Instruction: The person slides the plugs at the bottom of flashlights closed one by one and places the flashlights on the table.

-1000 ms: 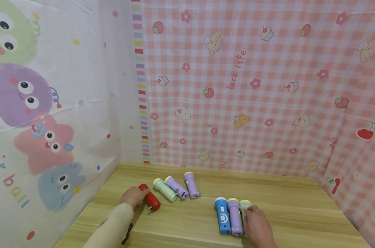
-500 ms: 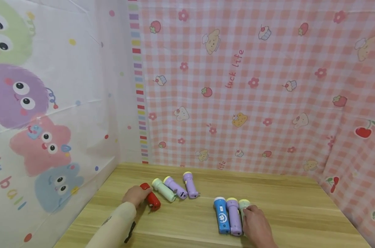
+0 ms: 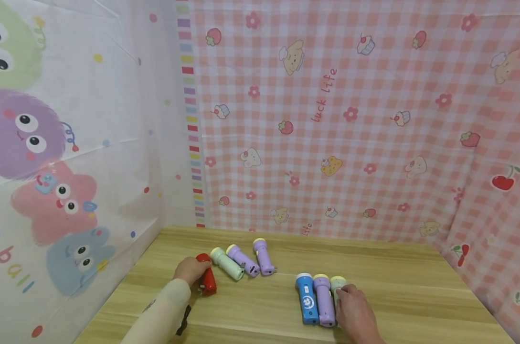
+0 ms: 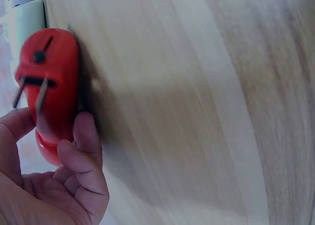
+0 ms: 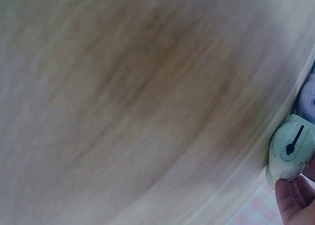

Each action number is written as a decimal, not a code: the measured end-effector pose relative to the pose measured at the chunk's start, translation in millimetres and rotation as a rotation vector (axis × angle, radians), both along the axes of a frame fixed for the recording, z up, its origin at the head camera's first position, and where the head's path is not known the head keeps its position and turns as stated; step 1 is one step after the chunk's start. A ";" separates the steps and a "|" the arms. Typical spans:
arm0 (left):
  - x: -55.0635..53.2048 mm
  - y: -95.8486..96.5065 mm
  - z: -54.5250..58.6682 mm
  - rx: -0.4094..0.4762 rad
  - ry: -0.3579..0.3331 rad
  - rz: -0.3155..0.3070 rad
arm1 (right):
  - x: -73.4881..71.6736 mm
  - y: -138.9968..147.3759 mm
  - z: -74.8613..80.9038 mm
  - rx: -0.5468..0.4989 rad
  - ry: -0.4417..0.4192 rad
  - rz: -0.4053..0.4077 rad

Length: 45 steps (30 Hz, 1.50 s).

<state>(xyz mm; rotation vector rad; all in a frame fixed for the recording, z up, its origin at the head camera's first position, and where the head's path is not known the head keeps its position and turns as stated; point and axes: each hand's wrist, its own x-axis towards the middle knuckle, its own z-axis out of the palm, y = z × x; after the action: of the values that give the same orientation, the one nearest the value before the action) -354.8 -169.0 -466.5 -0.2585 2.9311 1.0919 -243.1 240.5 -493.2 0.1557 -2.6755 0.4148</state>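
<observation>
Okay, we pinch the red flashlight [image 4: 60,94] in our left hand [image 3: 188,271]; our right hand [image 3: 355,310], fingers curled, grips a green flashlight [image 5: 289,159] just beside a purple flashlight [image 3: 324,303].

Found the green flashlight [image 3: 338,283] on the right mostly hidden by the right hand [image 3: 356,310] in the head view — cannot trace its full body there. Noted the adjoining purple flashlight [image 5: 307,101] cut off by the right wrist view's edge, and the tabletop [image 5: 123,112] blurred. Recorded the far end of the red flashlight [image 4: 60,102] partly covered by the left hand [image 4: 64,188] — left wrist view.
</observation>
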 end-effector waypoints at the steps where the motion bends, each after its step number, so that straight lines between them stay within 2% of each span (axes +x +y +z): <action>1: 0.8 0.2 0.7 0.009 0.000 -0.001 | 0.1 0.0 -0.1 0.000 0.002 0.001; 6: 0.2 -0.3 0.2 0.039 -0.001 0.001 | 0.2 0.5 -2.8 0.006 0.064 0.016; 9: -0.7 -0.5 0.4 0.019 0.008 -0.001 | 0.2 1.1 -4.0 0.007 0.088 0.019; 13: -2.1 -0.7 -0.4 0.019 0.002 -0.004 | 0.1 1.6 -4.1 0.005 0.073 0.013; 18: -5.0 -1.2 -4.1 0.108 -0.033 0.002 | -0.9 2.6 -4.4 0.009 0.048 0.010; 23: -6.6 -1.0 -5.8 0.170 -0.040 0.008 | -1.1 2.9 -4.0 0.014 0.031 0.006; 28: -5.2 1.0 -5.5 0.232 -0.053 0.016 | -2.0 2.0 -3.6 0.016 0.005 -0.004; 32: -2.4 3.0 -4.8 0.294 -0.068 0.029 | -1.7 1.8 -3.6 0.012 0.019 -0.001; 38: -0.1 4.3 -4.9 0.273 -0.056 0.039 | -1.3 1.0 -3.1 0.012 0.025 0.001; 45: -6.8 0.8 -11.3 0.290 -0.045 0.044 | -2.0 0.2 -2.2 0.013 -0.004 -0.011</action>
<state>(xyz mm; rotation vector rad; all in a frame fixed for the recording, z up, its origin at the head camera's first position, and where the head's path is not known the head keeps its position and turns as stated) -361.6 -168.2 -477.7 -0.3385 2.6924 1.4738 -245.2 240.7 -495.4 0.1447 -2.6825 0.3948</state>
